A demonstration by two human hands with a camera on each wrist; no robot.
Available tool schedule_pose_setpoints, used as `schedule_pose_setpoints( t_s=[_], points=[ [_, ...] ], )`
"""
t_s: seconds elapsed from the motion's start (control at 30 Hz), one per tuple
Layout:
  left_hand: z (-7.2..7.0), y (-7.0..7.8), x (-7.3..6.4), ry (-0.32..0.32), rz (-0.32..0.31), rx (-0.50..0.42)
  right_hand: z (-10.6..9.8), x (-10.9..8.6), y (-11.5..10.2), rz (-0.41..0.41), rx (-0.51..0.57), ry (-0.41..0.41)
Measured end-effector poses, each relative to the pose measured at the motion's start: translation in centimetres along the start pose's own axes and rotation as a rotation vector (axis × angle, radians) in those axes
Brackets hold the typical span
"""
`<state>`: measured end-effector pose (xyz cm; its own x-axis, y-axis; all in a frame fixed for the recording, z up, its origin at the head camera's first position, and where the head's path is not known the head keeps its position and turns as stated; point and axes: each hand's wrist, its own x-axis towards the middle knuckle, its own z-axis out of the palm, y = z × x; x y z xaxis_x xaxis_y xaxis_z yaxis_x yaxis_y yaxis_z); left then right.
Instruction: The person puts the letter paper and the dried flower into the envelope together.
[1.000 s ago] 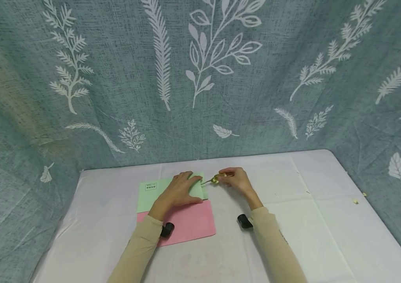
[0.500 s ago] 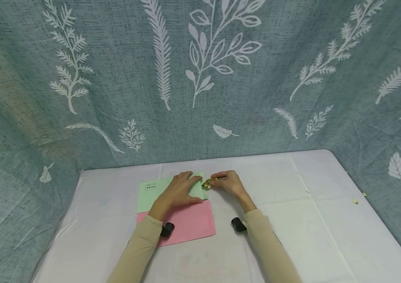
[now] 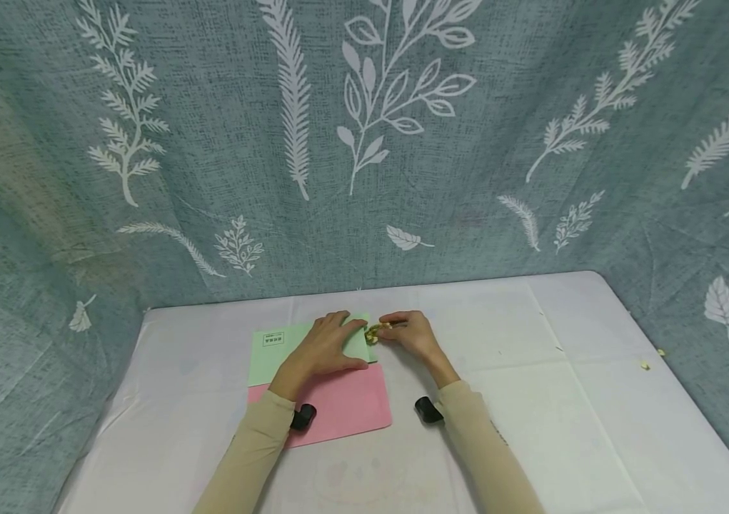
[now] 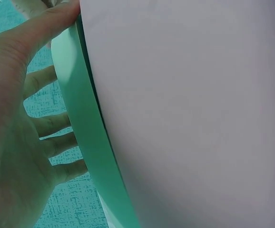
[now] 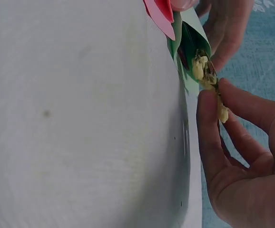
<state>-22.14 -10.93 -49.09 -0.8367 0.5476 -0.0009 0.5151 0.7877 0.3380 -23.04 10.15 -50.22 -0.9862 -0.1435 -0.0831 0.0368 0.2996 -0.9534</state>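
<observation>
A light green envelope [image 3: 274, 364] with a small printed box lies on the table. My left hand [image 3: 324, 348] grips its right end, thumb at the near edge and fingers at the far edge. In the right wrist view the envelope's mouth [image 5: 191, 40] gapes, dark green inside. My right hand [image 3: 417, 335] pinches a sprig of dried yellowish flowers [image 5: 205, 71] between thumb and fingertips. The sprig's stem end is hidden in the mouth, while its blossoms stay at the opening. A pink envelope [image 3: 348, 403] lies partly under the green one, below my left wrist.
The table wears a white cloth [image 3: 531, 407]. Small yellow flower bits [image 3: 645, 365] lie near its right edge. A teal curtain [image 3: 338, 243] with white leaf prints stands behind and at both sides. Each wrist carries a black camera [image 3: 428, 410].
My right hand has moved left with the sprig, whose bare stem has gone into the green envelope's mouth. My left hand and both envelopes have stayed in place.
</observation>
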Motion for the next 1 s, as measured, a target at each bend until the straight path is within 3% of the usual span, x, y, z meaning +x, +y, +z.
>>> schedule_pose_setpoints(
  t_s=[1.0],
  points=[
    [-0.2, -0.1, 0.2, -0.014, 0.002, 0.016, 1.5, 0.1, -0.4, -0.004, -0.087, -0.062]
  ],
)
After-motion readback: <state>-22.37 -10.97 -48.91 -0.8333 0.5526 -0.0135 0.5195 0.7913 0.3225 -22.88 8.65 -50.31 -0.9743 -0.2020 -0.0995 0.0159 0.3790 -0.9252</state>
